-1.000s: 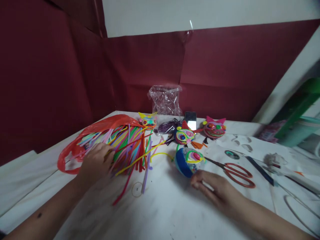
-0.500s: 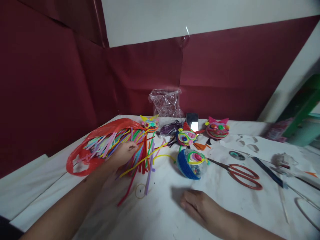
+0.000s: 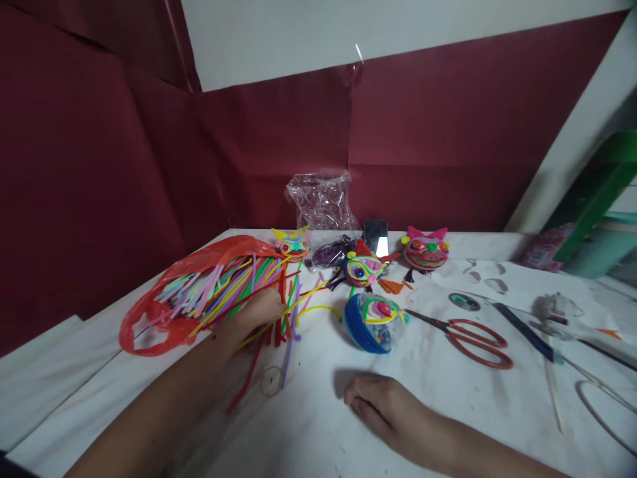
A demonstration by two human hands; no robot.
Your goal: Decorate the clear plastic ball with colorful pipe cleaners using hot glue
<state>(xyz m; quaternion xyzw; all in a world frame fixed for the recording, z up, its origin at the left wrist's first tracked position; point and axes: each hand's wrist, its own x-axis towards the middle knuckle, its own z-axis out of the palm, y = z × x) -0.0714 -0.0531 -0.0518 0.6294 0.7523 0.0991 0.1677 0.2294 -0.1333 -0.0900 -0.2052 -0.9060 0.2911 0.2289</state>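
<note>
My left hand (image 3: pixel 263 308) is over the right part of a heap of coloured pipe cleaners (image 3: pixel 213 285), its fingers curled down among the strands; what they hold, if anything, is hidden. My right hand (image 3: pixel 372 405) rests on the white table in a loose fist, nothing visible in it. Just beyond it lies a round ball (image 3: pixel 368 323), partly wrapped in blue strands, with a pink, yellow and green eye. Behind stand a blue, yellow and pink figure (image 3: pixel 362 271), a pink-eared figure (image 3: pixel 426 249) and a yellow-eared one (image 3: pixel 291 245).
Red-handled scissors (image 3: pixel 480 342) lie right of the ball. Farther right are a roll of tape (image 3: pixel 464 302), a dark blue-handled tool (image 3: pixel 522 330) and a glue gun (image 3: pixel 562 315). A phone (image 3: pixel 375 238) and clear plastic wrap (image 3: pixel 321 202) are at the back. A red bag (image 3: pixel 144 322) surrounds the pipe cleaners.
My left hand has moved right over the pipe cleaners, its fingers now turned down. The whole view has shifted slightly; my right hand keeps its fist.
</note>
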